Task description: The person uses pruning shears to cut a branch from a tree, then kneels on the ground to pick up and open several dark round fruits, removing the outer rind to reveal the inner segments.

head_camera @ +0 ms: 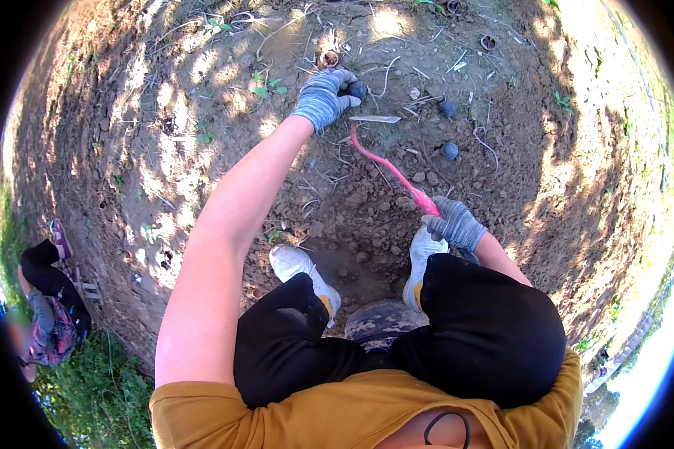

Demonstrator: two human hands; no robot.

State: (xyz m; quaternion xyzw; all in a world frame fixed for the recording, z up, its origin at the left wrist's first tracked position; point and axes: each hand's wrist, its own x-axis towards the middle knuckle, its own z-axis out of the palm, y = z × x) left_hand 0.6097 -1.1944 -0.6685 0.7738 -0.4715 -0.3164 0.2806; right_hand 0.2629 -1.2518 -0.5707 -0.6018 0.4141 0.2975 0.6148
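Observation:
My left hand (pixel 327 96), in a grey knit glove, has its thumb and fingers around a dark round ball (pixel 358 90) at ground level. My right hand (pixel 454 223), gloved alike, grips the pink handle of a small hand hoe (pixel 390 167) by my right shoe. The hoe's thin bent neck reaches forward to a flat metal blade (pixel 375 119), just below my left hand. Two more dark balls lie apart on the soil to the right, a farther ball (pixel 447 109) and a nearer ball (pixel 449 150).
Loose clods (pixel 385 216) lie between my white shoes (pixel 297 264). A camouflage-patterned round seat (pixel 386 321) is beneath me. Small weeds (pixel 268 85), dry stalks and a hollow brown shell-like thing (pixel 329 58) dot the ground. Another person (pixel 56 303) is at the far left.

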